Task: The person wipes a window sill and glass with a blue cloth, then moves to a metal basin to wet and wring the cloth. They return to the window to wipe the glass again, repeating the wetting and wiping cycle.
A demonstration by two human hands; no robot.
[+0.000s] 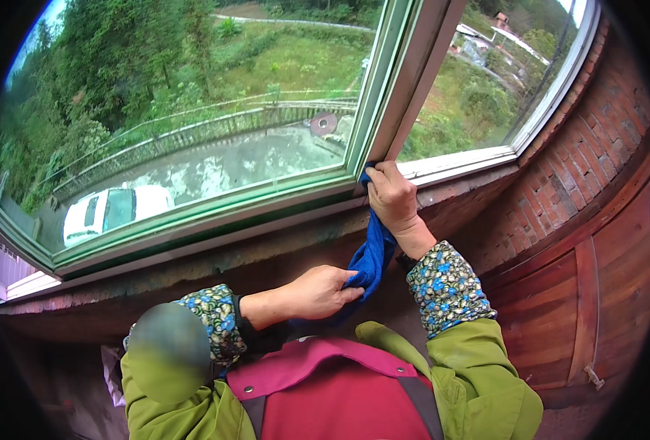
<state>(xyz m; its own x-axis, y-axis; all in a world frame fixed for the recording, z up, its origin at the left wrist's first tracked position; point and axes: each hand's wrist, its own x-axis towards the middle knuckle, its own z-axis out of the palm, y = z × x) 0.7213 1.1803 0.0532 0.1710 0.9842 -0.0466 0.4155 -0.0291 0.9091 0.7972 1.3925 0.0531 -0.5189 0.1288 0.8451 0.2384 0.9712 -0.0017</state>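
Observation:
A blue cloth (377, 247) hangs twisted between my two hands. My right hand (392, 195) is closed on its upper end and presses it at the foot of the upright post (407, 93) of the window frame, beside the lower corner of the glass. Lower and to the left, my left hand (325, 291) pinches the cloth between thumb and fingers. The lower frame rail (209, 214) runs from the post down to the left. Part of the cloth is hidden behind my fingers.
Below the frame lies a rough sill (237, 253). A brick wall (556, 192) and wooden panelling (556, 308) stand at the right. Through the glass a white car (118, 212), a paved yard, a railing and trees show outside.

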